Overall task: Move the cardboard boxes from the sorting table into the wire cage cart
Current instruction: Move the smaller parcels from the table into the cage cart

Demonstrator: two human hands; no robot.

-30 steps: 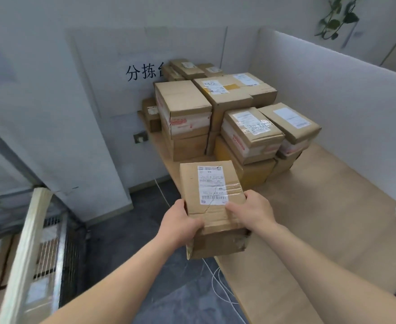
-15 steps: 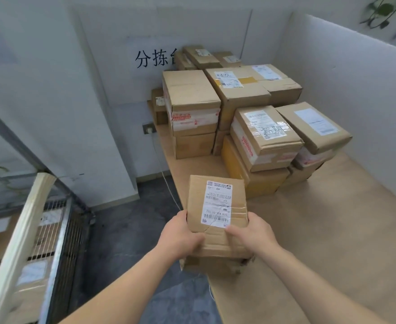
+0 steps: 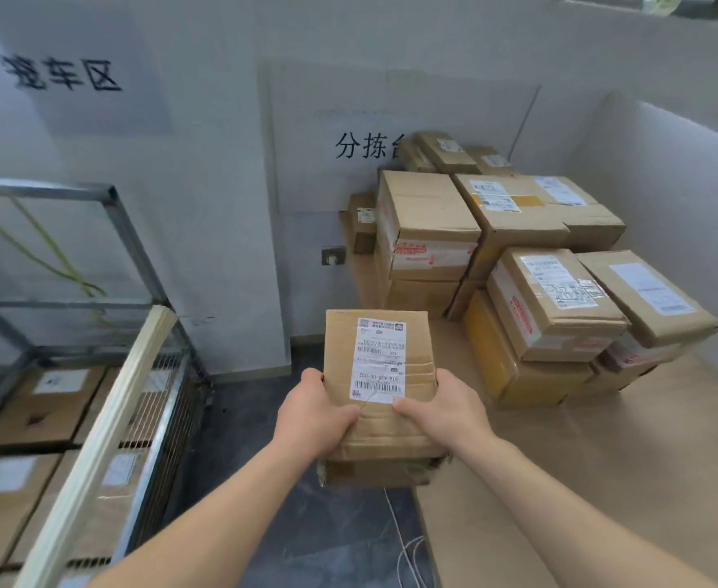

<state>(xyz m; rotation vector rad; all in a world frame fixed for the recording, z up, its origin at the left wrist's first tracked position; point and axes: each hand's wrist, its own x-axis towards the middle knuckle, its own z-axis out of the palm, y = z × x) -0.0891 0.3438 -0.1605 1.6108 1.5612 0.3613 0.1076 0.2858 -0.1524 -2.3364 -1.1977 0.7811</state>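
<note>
White wall (image 3: 204, 231): runs behind the whole area and carries two paper signs with dark characters.

Table (image 3: 603, 481): tan top, right half of the view, enclosed by the wall at the back and on the right.

Cart (image 3: 170, 409): wire mesh sides and a metal frame, at the left, separated from the table by a strip of dark floor (image 3: 264, 418). Loaded boxes (image 3: 30, 418) with white labels lie flat inside it.

Stacked boxes (image 3: 429, 222): piled two and three high at the back of the table, against the wall.

Held box (image 3: 378, 375): lifted off the table, level, over the table's near left edge and partly over the floor strip, well apart from the cart. Its near face is crumpled.

Left hand (image 3: 310, 411): grips the near left corner of the held box, thumb on top.

Right hand (image 3: 446, 407): grips the near right corner, thumb on top, touching the shipping label (image 3: 378, 360).

Wall socket (image 3: 333, 255): on the wall, just left of the stacked boxes.

White cables (image 3: 403, 545): on the floor beside the table edge.
</note>
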